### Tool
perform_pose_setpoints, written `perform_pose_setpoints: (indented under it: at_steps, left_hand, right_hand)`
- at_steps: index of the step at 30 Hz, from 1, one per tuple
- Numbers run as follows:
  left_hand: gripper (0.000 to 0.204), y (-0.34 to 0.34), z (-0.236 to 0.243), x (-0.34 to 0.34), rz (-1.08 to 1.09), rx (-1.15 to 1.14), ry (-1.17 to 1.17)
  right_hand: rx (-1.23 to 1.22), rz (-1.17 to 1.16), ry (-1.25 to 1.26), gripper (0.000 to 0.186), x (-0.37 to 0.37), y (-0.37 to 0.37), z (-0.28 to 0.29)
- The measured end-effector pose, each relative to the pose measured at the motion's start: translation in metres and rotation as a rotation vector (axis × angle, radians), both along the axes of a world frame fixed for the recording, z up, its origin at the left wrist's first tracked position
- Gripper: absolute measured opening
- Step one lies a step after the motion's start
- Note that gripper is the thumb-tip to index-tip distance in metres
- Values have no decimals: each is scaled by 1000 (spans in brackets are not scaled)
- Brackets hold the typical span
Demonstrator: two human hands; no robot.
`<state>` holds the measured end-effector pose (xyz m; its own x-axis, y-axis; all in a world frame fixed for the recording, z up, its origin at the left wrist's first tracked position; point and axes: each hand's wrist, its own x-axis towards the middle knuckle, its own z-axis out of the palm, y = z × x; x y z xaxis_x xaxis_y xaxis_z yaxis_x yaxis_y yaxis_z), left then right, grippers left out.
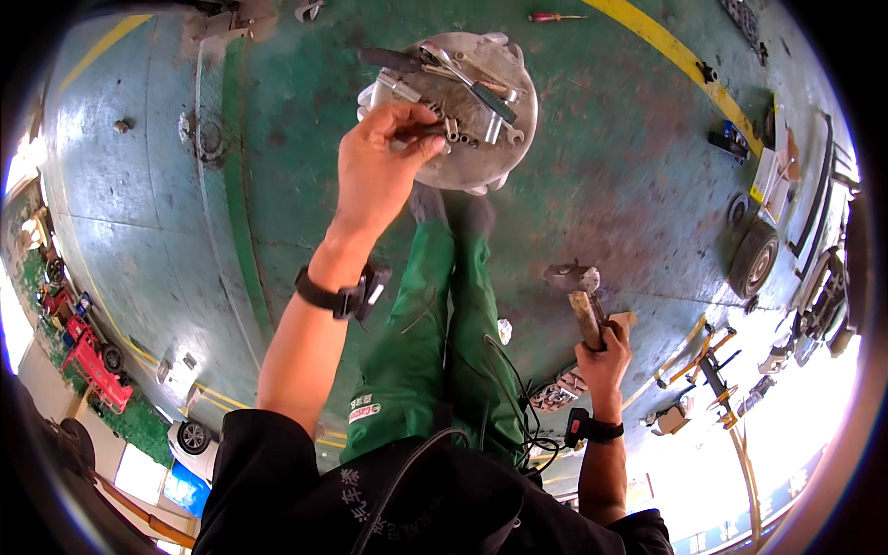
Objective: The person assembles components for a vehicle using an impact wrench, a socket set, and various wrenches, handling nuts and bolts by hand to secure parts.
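At the near left of a round, pale stool top (427,174), my left hand (381,153) is curled with thumb and forefinger drawn in. What they hold, if anything, is too small to make out. Small metal sockets (467,141) lie just beyond the fingertips. Also on the round top are a ratchet wrench (479,89) with a dark green grip, a long shiny socket (398,88), a dark-handled tool (388,60) and an open-ended wrench (514,136). Lower right, my right hand (606,357) grips the wooden handle of a hammer (585,314), head pointing away from me.
A red-handled screwdriver (546,17) lies on the green floor far ahead. On the right are a tyre (755,259), boxes and a yellow metal stand (710,370). Dark cables (518,407) hang over my legs. A red trolley (100,363) stands at the left.
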<state>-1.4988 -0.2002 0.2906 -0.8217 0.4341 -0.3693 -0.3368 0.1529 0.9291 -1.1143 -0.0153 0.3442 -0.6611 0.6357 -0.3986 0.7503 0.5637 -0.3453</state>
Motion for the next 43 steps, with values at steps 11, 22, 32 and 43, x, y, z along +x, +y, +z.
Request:
perform_pose_setpoints:
  at_steps: [11,22,32,43]
  left_hand:
    - [25,-15,130,38,130,230,-118]
    - [26,-20,198,58,147,400,-105]
    - [30,-27,232,65,152,412,2]
    - [22,-43,269,58,147,355,50]
  right_hand:
    - [152,43,-49,21,19,21,47]
    - [244,39,-97,20,54,50,94]
    - [237,4,-360,21,92,64,115]
    - [146,-128,-568,25,159,51,106]
